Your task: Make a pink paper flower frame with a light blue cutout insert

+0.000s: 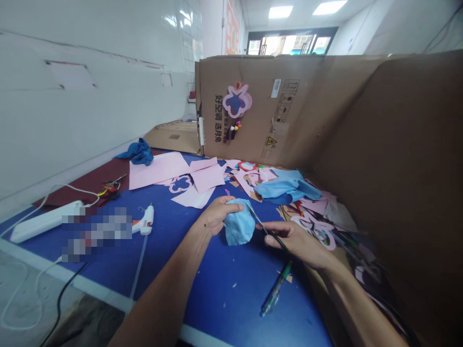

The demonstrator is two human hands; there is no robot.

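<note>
Left hand [217,217] clamps a soft, crumpled light-blue felt piece [238,230] over the smooth blue surface [224,299]. At its 3 o'clock, right hand [300,241] grips thin dark scissors [265,229] touching the felt. A slim green pen [277,289] lies at 5 o'clock.

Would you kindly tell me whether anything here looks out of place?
Pink paper offcuts lie strewn across the blue mat, and a pen lies loose near its right edge. The blue piece in the left hand and scissors in the right hand look ordinary.

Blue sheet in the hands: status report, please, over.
Left hand grips light blue sheet. Right hand holds scissors, blades at the sheet. Green pen on blue mat below, not touching.
</note>
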